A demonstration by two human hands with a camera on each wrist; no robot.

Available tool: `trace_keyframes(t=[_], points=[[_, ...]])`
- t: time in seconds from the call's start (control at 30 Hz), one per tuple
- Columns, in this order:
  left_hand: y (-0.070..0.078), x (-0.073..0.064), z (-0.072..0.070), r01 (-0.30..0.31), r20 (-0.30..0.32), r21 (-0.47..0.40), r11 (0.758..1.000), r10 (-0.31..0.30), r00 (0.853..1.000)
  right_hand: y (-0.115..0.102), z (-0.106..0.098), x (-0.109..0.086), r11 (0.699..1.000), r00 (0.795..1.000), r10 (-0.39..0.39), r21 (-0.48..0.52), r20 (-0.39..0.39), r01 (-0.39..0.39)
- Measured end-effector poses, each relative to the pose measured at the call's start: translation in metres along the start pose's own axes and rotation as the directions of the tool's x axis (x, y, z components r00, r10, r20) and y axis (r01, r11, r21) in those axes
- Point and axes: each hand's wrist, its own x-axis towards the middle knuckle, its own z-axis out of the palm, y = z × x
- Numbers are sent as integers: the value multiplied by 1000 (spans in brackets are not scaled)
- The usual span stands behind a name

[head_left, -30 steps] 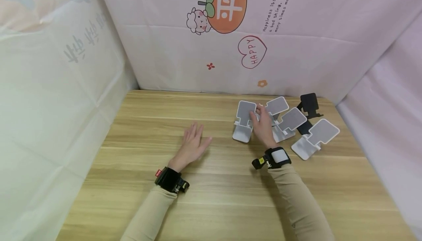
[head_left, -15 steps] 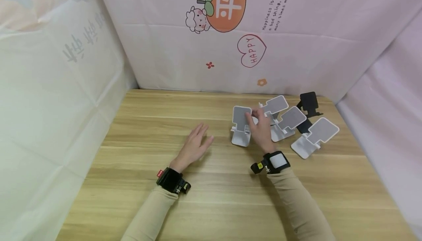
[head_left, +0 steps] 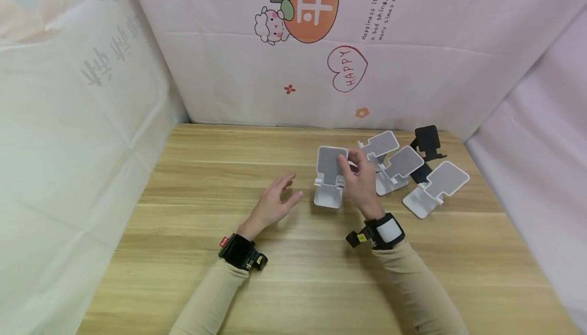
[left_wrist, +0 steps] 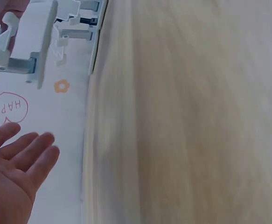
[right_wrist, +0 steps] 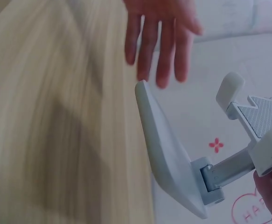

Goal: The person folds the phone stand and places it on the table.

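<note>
My right hand (head_left: 361, 185) grips the upper plate of a white phone stand (head_left: 331, 164) with a grey pad, thumb on the front. In the right wrist view the stand's base (right_wrist: 166, 144) is tilted and raised off the table. My left hand (head_left: 269, 205) is to the left of the stand, fingers extended and holding nothing. The left wrist view shows that left hand (left_wrist: 19, 172) palm up, apart from the stand. Most of the right hand is out of frame in the right wrist view.
At the back right stand more white phone stands, one at the rear (head_left: 383, 143), one in the middle (head_left: 404, 163) and one at the right (head_left: 447, 179). A black phone stand (head_left: 428, 140) is behind them. Printed cloth (head_left: 238, 80) hangs beyond the wooden table (head_left: 220, 146).
My right hand has brought the held phone stand leftward and a little nearer, lifting it off the table. My left hand has shifted slightly right, toward it.
</note>
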Motion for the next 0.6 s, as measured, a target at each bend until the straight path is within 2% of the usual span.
trace_keyframes(t=[0.1, 0.2, 0.3, 0.4, 0.5, 0.6], points=[[2, 1, 2, -9, 7, -118, 993, 9, 1000, -10, 0, 0, 998, 1000, -9, 55, -6, 9], [4, 1, 5, -30, 10, -233, 972, 34, 999, -17, 0, -1, 994, 1000, -29, 102, -9, 29], [8, -1, 5, -42, 13, -346, 937, 49, 999, -22, -1, -2, 991, 1000, -28, 134, -15, 30], [16, -2, 2, -49, 27, -466, 884, 69, 997, -24, -1, -4, 986, 1000, -17, 165, -22, 21], [30, -5, -4, -45, 52, -520, 853, 84, 995, -20, -1, -6, 980, 1000, -6, 200, -23, 11], [43, -9, -10, -16, 87, -531, 847, 73, 994, -14, 1, -8, 972, 1000, -3, 236, -18, 7]])
